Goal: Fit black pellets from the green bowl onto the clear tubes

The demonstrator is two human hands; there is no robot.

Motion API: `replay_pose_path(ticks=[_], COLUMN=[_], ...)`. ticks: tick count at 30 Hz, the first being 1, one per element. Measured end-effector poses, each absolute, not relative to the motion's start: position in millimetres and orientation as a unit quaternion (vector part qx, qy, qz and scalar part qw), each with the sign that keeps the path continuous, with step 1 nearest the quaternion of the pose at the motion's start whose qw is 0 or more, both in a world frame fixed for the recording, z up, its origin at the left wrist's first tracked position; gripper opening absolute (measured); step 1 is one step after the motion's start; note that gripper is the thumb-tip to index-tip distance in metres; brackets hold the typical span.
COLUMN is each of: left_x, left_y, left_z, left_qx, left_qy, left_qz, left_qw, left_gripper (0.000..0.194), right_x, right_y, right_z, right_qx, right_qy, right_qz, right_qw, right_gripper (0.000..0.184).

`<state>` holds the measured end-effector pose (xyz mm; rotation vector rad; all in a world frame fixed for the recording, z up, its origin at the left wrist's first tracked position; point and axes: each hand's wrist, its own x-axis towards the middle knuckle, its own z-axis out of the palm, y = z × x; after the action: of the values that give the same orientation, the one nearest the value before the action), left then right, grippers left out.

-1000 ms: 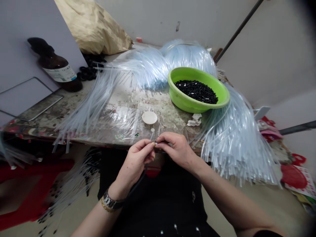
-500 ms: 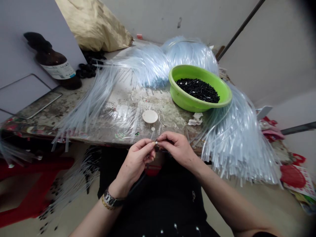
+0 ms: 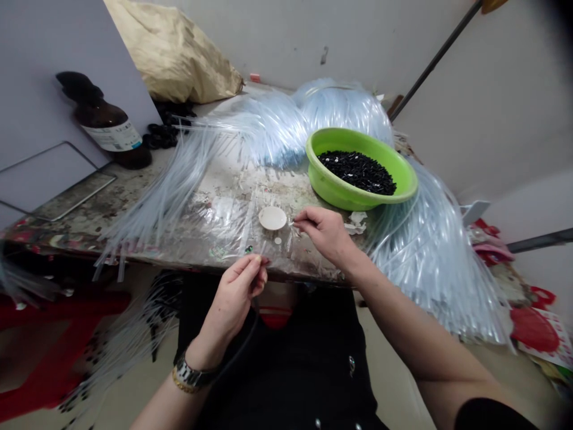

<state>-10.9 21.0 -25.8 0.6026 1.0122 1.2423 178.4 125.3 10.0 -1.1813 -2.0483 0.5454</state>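
Note:
My left hand [image 3: 242, 280] is closed in a pinch at the table's front edge. A thin tube [image 3: 256, 316], looking dark against black clothing, hangs below its fingers and curves down toward the lap. Farther forward, my right hand [image 3: 324, 234] has thumb and fingers pinched together just right of a small white dish [image 3: 273, 218]. Whatever lies between those fingertips is too small to make out. A tiny white spot [image 3: 278, 240] lies on the table in front of the dish.
A green basin [image 3: 320, 182] full of small black parts stands at the right. Bundles of clear tubes [image 3: 434, 257] drape over the table's right edge, with more tubes [image 3: 165, 185] at the left and back. A brown bottle [image 3: 110, 128] stands at the left.
My hands have come apart from their shared pinch. The right hand has moved forward to beside the dish, and the left has drawn slightly left.

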Motion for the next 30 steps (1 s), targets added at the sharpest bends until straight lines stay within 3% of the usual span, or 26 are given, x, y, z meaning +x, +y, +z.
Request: replay_pose_path(ticks=[11,19,30], left_x=[-12.5,-13.9,-14.1], left_y=[19.0,18.4,18.3], left_z=[-28.9,-29.3,-27.7], left_qx=[0.293,0.291,0.285], left_qy=[0.478,0.478,0.477], left_qz=[0.542,0.537,0.538], left_qw=[0.626,0.631,0.634], left_gripper=[0.025,0.026,0.026], right_x=[159.5,145.9,127.7], right_y=[161.6,170.4,164.1], right_z=[9.9,15.5,25.9], right_qx=[-0.424,-0.404,-0.360], right_qy=[-0.902,-0.910,-0.926], right_qz=[-0.008,-0.089,-0.078], right_qw=[0.088,-0.023,-0.081], right_gripper=[0.020,0.021,0.024])
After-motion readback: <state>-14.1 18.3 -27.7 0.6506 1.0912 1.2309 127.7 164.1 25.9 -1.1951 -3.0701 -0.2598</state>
